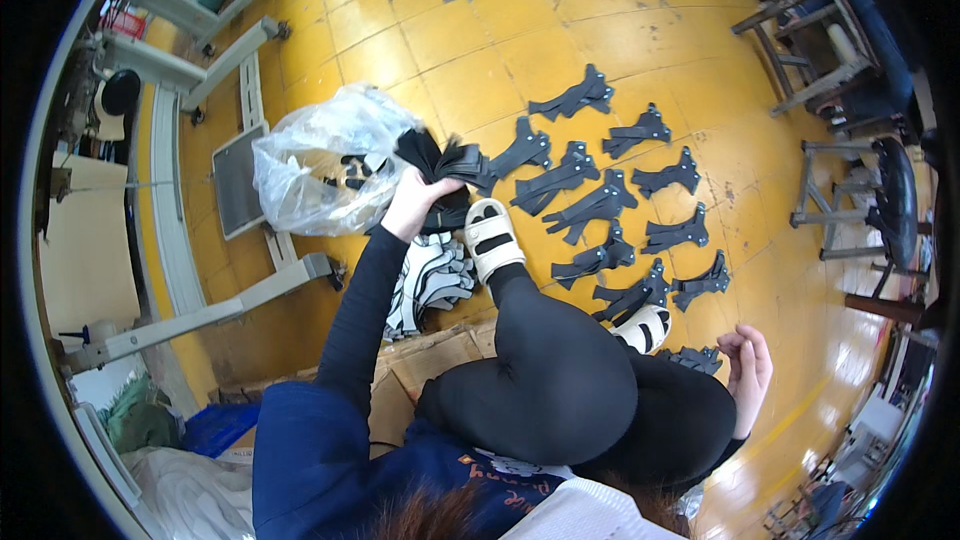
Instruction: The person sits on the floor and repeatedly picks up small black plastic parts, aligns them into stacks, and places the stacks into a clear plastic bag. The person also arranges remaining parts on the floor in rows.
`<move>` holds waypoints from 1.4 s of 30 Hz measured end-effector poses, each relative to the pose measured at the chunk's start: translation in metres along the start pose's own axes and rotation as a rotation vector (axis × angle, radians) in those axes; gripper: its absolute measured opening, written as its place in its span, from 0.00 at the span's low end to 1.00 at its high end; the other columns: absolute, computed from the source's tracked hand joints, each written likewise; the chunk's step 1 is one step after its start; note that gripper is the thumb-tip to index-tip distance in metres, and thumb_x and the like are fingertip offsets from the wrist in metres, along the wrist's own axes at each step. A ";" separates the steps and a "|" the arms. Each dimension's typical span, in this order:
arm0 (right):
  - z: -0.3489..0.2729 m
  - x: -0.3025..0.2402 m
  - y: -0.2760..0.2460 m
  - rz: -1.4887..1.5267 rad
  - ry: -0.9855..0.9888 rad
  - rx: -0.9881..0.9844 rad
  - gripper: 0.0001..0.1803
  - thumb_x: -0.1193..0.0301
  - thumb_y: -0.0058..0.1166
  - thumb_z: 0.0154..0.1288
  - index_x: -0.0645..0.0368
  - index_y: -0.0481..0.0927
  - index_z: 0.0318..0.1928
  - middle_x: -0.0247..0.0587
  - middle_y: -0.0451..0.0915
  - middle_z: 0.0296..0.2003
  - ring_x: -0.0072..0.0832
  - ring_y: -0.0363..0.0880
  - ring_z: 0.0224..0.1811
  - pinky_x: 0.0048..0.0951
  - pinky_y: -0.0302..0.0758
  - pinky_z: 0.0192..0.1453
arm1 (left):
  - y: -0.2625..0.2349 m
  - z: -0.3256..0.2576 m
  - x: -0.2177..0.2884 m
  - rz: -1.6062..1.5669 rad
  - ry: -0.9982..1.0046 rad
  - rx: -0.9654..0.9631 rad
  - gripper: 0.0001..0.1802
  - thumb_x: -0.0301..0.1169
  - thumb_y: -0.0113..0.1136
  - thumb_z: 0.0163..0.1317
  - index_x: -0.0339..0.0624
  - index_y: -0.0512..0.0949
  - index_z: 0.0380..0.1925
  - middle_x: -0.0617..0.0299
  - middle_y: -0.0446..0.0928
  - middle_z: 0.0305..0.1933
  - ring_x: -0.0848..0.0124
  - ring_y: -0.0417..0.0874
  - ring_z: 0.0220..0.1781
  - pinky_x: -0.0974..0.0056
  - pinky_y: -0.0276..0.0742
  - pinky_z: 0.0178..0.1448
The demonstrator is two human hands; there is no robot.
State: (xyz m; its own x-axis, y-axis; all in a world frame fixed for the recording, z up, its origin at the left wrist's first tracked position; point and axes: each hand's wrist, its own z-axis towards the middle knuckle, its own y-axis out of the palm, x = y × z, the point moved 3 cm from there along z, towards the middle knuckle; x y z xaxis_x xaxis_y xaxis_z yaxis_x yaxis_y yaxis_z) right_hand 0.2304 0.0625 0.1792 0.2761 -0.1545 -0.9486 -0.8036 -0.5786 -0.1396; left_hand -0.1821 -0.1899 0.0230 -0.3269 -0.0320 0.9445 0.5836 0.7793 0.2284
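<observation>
Nearest us, at the lower edge, we list a dark blue top and black-trousered legs folded over a flattened cardboard sheet point(440, 355) on the yellow tiled floor point(480, 30).

Right hand point(748, 368): we hold it low beside the right knee, palm turned up, fingers loosely curled and apart, clamped on nothing. It sits just beside a black cut piece point(692, 358) lying by the knee; we cannot tell if it touches.

Left hand point(412, 202): our arm in its dark sleeve reaches forward and to the left, nearly straight, wrist bent. Fingers are closed on a stack of black cut pieces point(448, 165), which fans out above and to the right of the hand, held off the floor.

Clear plastic bag point(320, 160): crumpled, just left of the left hand and touching the stack's near end; more dark pieces show through it.

Black-and-white striped pieces point(432, 280): a heap under the left forearm, beside the left foot.

White sandals point(492, 238): one on the left foot, just right of the held stack; the other point(645, 325) near the right knee.

Rows of black pieces point(620, 205): laid singly on the floor beyond the feet, in about three lines running from near right to far centre, mostly apart from one another.

Farther off: grey desk frames point(215, 60) at left, metal stools point(880, 200) at right.
</observation>
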 end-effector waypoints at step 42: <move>-0.086 -0.040 -0.062 0.297 -0.781 0.639 0.20 0.84 0.62 0.50 0.66 0.76 0.47 0.40 0.71 0.49 0.16 0.71 0.33 0.18 0.72 0.38 | 0.434 -0.161 0.111 0.371 -0.161 -1.386 0.24 0.29 0.61 0.59 0.35 0.69 0.55 0.65 0.76 0.47 0.78 0.74 0.48 0.71 0.69 0.56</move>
State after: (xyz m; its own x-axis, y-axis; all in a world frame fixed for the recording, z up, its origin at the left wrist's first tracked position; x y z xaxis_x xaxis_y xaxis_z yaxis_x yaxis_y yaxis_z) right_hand 0.3148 0.0358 0.2504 -0.2120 0.4696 -0.8570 -0.9746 -0.0371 0.2208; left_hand 0.1545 0.0438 0.2649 -0.0232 0.1762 0.9841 0.8593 -0.4995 0.1097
